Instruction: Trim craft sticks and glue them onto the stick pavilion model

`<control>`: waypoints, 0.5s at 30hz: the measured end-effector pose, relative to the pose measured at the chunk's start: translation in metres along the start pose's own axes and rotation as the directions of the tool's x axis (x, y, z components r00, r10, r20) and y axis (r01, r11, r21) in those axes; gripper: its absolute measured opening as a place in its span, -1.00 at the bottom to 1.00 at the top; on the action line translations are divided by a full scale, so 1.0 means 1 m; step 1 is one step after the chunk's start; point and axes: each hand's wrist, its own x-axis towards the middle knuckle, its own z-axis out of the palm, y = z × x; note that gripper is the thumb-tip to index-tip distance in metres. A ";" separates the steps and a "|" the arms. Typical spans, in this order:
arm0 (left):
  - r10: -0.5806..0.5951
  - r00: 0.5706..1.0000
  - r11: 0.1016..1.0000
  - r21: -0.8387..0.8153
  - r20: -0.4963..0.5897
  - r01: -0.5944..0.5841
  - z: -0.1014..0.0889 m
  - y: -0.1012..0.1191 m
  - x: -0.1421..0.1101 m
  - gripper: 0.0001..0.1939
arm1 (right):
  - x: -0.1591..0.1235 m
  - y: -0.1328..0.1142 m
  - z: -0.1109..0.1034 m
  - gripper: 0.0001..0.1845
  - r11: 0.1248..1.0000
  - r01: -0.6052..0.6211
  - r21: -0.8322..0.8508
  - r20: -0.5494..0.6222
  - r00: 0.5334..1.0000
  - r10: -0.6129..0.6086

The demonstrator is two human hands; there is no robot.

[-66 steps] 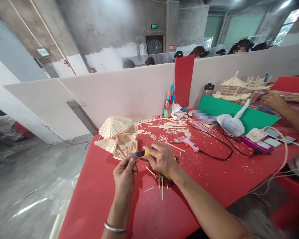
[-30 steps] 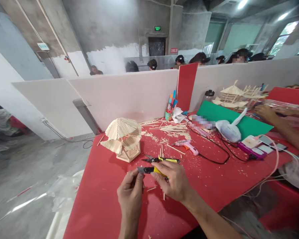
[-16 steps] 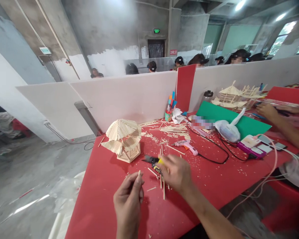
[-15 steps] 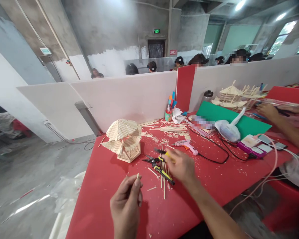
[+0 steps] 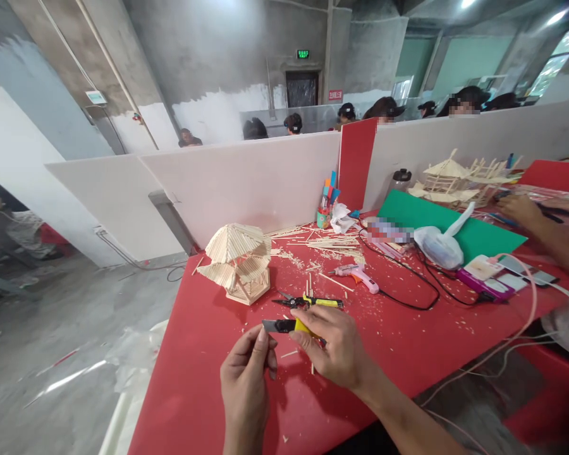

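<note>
My right hand (image 5: 334,346) grips a yellow utility knife (image 5: 284,326) with its blade pointing left. My left hand (image 5: 246,379) is pinched shut just below the blade tip; what it holds is too small to make out. Both hands hover over the near edge of the red table (image 5: 208,379). Yellow-handled cutters (image 5: 308,302) lie on the table just beyond the knife. A pavilion model of wooden sticks (image 5: 239,262) stands behind and to the left.
A pink glue gun (image 5: 358,274) with a black cord, loose sticks (image 5: 329,241), a pen cup (image 5: 323,215), a green sheet (image 5: 478,229), a plastic bag (image 5: 439,243) and phones lie further back. Another person's arm (image 5: 545,230) works at right. White dividers (image 5: 246,180) back the table.
My right hand reached out toward the cutters, then came back with the knife beside my left hand. My left hand stayed pinched and moved little.
</note>
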 end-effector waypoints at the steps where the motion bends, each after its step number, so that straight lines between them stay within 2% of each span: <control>1: 0.002 1.000 1.000 -0.001 -0.002 -0.002 -0.001 -0.001 0.000 -0.61 | 0.000 0.001 0.000 -0.64 1.000 0.008 -0.005 0.000 1.000 -0.008; 15: -0.055 0.998 0.997 -0.052 0.029 0.056 0.004 -0.003 -0.003 -0.62 | -0.005 0.002 0.000 -0.61 0.990 0.076 -0.117 -0.013 0.997 -0.078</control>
